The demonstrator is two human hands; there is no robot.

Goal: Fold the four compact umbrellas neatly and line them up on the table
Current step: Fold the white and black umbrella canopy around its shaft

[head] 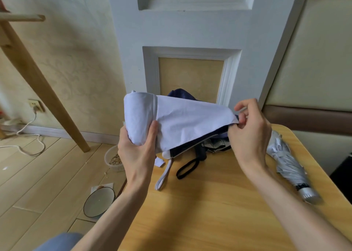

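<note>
Head view: a person holds a pale lavender compact umbrella [171,121] above the far edge of a wooden table [219,203], midway through wrapping its canopy. The left hand [137,148] is clenched around the already rolled part at about 9 o'clock of the bundle, thumb pressed across the cloth, evidently to keep the roll from springing loose. The right hand [249,129], at 3 o'clock, pinches the free corner of a canopy panel between thumb and fingertips and draws it taut, a grip suited to smoothing the flap before it is laid around the shaft. The fabric looks thin, matte and faintly creased, with a sewn hem band near the rolled end; it should crumple easily if released. A flat lavender wrist strap [163,176] hangs down at 6 o'clock onto the tabletop. Behind and beneath the lifted umbrella, at 12 o'clock on the table, lies a heap of dark navy canopy [181,94] with a black loop strap [187,169], apparently not yet folded; how many umbrellas make up that heap cannot be told. At 3 o'clock, near the table's right edge, 1 silver umbrella [287,163] lies rolled, its glossy pleated cloth tapering to a smooth metallic handle. The table's top is warm, smooth grained yellow wood. Judged from this, most of the task remains.
</note>
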